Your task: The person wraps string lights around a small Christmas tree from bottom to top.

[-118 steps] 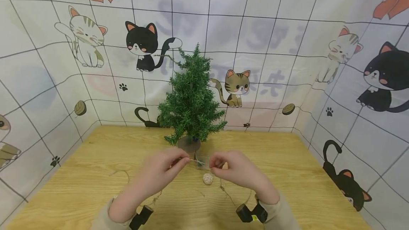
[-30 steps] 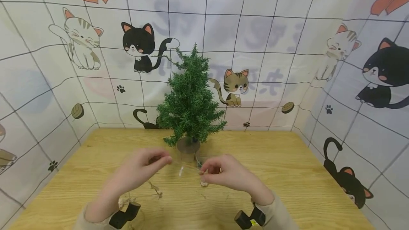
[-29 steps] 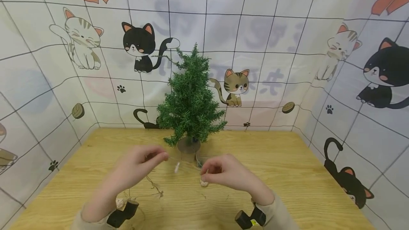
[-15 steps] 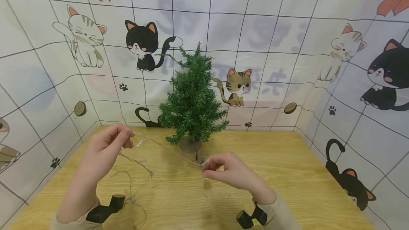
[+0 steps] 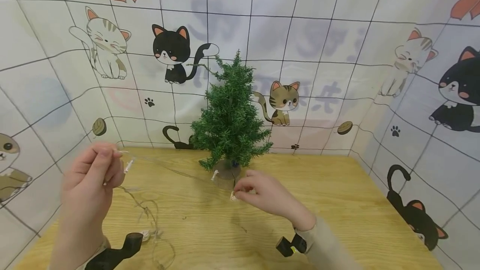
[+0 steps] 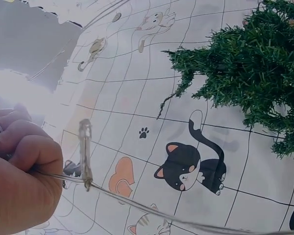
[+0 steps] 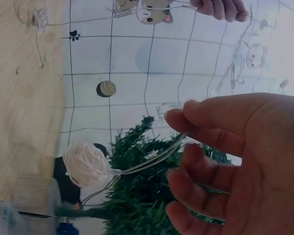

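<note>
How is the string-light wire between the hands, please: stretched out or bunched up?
Stretched out: the wire runs nearly straight from the left hand toward the right hand.

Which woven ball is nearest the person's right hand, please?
The woven ball below the right hand; the other woven ball lies on the table nearer the left hand.

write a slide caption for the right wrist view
Right hand holding a thin wire with a pale woven ball attached, a green tree behind.
</note>
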